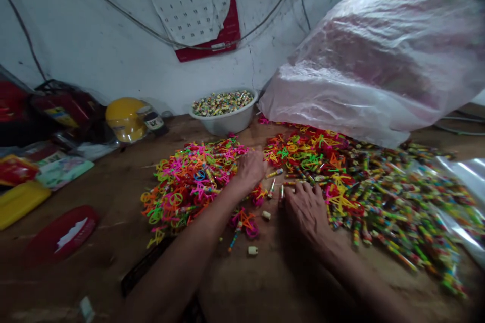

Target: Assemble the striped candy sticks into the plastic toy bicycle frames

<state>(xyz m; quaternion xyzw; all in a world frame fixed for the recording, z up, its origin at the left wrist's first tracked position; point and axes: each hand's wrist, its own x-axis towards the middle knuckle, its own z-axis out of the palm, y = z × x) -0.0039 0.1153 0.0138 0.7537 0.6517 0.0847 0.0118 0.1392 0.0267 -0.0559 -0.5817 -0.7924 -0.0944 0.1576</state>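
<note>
My left hand (250, 167) is closed, its fingers curled down and blurred, at the right side of a heap of bright plastic pieces (182, 181), some with ring shapes. What it holds, if anything, is hidden. Close by on the right, my right hand (306, 208) is low over the table with bent fingers, a small clear tube (281, 195) at its thumb side. Whatever is under those fingers cannot be seen. Between the hands lie another slim tube (272, 189) and a pale cap (266, 215). Nearer me are a second pale cap (252, 251) and a thin tube with orange plastic (235, 237).
Many filled tubes (401, 212) spread across the right, beside more coloured plastic pieces (303, 154). Behind stand a grey basin (227, 123) of small pieces and a large translucent bag (364, 70). A red lid-like object (62, 234) and yellow helmet-like object (127, 118) are left.
</note>
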